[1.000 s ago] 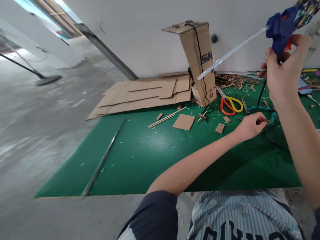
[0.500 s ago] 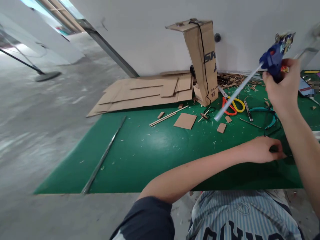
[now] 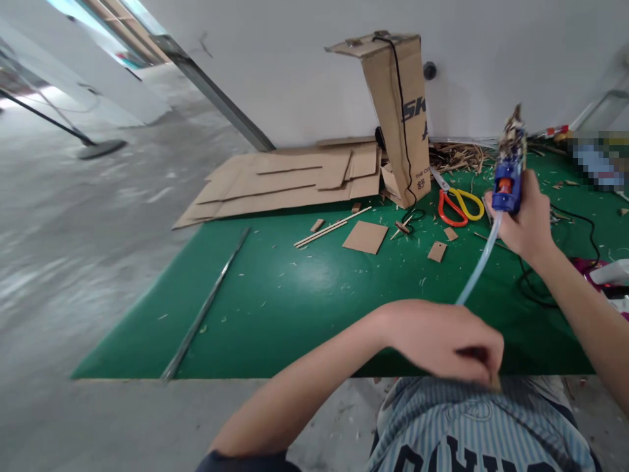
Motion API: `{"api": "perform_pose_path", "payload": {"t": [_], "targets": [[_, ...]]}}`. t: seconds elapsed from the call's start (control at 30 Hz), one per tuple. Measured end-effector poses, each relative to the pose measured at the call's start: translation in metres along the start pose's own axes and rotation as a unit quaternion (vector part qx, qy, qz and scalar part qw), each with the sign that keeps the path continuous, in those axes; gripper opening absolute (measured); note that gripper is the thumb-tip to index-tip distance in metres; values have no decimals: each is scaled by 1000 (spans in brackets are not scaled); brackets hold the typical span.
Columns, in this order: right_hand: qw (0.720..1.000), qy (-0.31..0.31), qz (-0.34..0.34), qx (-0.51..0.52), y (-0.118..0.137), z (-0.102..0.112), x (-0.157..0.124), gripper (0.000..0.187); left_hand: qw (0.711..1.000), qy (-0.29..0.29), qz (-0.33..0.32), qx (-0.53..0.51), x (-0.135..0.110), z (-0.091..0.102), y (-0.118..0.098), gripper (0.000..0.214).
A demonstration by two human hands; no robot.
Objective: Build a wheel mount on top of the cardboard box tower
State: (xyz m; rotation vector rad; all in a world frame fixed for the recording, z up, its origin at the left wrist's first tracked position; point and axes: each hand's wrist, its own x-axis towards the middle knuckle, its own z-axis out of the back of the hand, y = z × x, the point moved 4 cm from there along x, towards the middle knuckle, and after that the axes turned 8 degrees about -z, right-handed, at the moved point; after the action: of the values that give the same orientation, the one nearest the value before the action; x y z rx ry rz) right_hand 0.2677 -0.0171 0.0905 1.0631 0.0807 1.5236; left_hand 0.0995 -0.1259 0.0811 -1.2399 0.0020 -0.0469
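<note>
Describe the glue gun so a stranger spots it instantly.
Above the green mat, find the right hand. It wraps a blue glue gun, the only tool held up, a long clear stick pointing down from it.

You've got a plain white wall (image 3: 255, 59) running behind a bench topped with a green mat (image 3: 122, 347), grey concrete floor (image 3: 83, 262) off to the left, and bright light coming through a window (image 3: 105, 16) up in the corner.
</note>
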Motion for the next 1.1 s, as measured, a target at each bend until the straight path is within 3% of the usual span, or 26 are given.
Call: {"api": "perform_pose_path", "payload": {"t": [0.07, 0.13, 0.17, 0.23, 0.27, 0.3, 0.33, 0.37, 0.43, 0.5, 0.57, 0.67, 0.77, 0.97, 1.1], "targets": [[994, 75, -72, 37, -14, -17, -14, 24, 995, 46, -49, -71, -21, 1, -31, 9], [975, 149, -143, 88, -27, -32, -26, 25, 993, 37, -40, -104, -41, 14, -46, 8], [964, 174, -170, 106, -32, -37, -31, 27, 995, -24, -18, -98, -49, 26, -44, 9], [954, 197, -196, 111, -40, -42, -36, 31, 970, -225, 6, -92, -63, 59, -24, 6], [955, 199, -195, 101, -43, -42, -37, 32, 941, -325, 3, -94, -69, 73, -9, 6], [958, 196, -189, 87, -45, -41, -36, 33, 882, -459, -16, -107, -76, 88, 9, 10], [962, 188, -181, 73, -47, -40, -34, 34, 819, -557, -30, -132, -81, 96, 29, 14], [966, 178, -175, 61, -49, -39, -32, 35, 766, -620, -39, -162, -83, 101, 49, 19], [971, 157, -170, 53, -53, -38, -29, 36, 707, -674, -32, -212, -80, 101, 82, 23], [969, 158, -177, 71, -53, -38, -30, 37, 688, -687, -20, -232, -78, 97, 102, 28], [953, 192, -194, 129, -48, -40, -37, 40, 691, -680, -17, -246, -78, 93, 111, 33], [900, 277, -219, 255, -33, -45, -57, 45, 703, -658, -29, -267, -81, 91, 116, 39], [856, 349, -236, 301, -22, -48, -75, 44, 711, -646, -37, -277, -84, 91, 119, 40], [800, 345, -255, 418, -24, -50, -81, 41, 723, -635, -48, -269, -82, 90, 119, 35], [804, 361, -272, 387, -26, -55, -82, 45, 723, -633, -44, -273, -81, 89, 119, 37]]}}
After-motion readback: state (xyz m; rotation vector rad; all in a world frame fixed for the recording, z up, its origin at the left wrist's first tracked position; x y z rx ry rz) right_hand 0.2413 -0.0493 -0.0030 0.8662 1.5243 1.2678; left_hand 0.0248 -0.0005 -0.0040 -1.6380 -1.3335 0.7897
